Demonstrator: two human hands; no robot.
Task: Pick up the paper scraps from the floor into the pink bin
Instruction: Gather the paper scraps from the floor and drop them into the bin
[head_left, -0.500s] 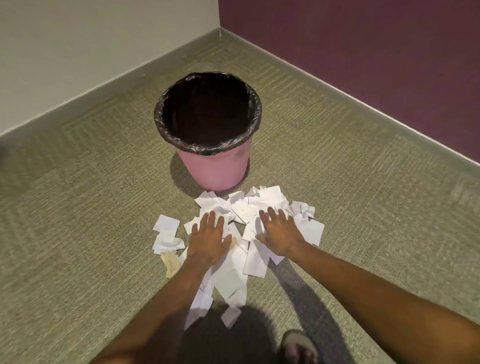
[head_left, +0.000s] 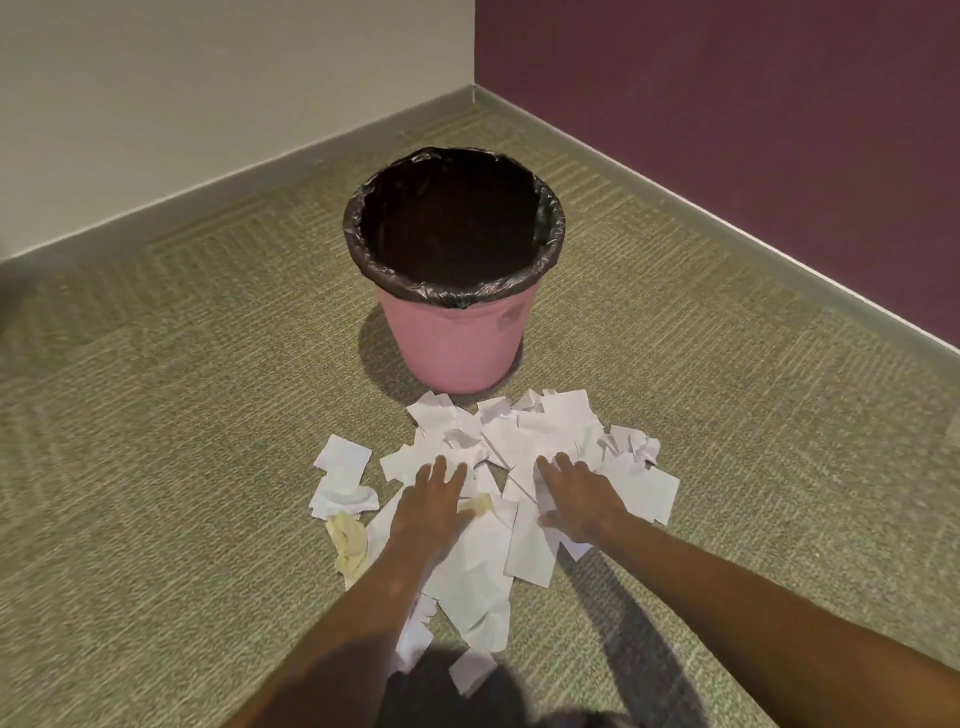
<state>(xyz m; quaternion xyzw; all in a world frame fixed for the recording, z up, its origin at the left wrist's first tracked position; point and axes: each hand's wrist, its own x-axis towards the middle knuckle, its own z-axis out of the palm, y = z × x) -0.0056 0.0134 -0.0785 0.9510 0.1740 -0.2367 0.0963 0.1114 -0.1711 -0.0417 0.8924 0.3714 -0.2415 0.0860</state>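
Note:
A pink bin (head_left: 457, 343) with a black liner stands upright on the carpet near the room's corner, its inside dark. Just in front of it lies a heap of white paper scraps (head_left: 540, 431), with a yellowish scrap (head_left: 349, 543) at the left edge. My left hand (head_left: 434, 506) lies flat on the left part of the heap, palm down, fingers slightly apart. My right hand (head_left: 579, 499) lies flat on the right part, fingers spread. Neither hand has closed around any paper.
Green-grey carpet (head_left: 156, 467) surrounds the heap. A beige wall (head_left: 208, 104) runs behind at the left and a dark purple wall (head_left: 727, 130) at the right, meeting in a corner behind the bin. My own shadow falls at the bottom edge.
Both hands stay flat on the heap, drawn slightly back toward me. The view has shifted, so bin and scraps sit lower in the frame. No scrap has been lifted.

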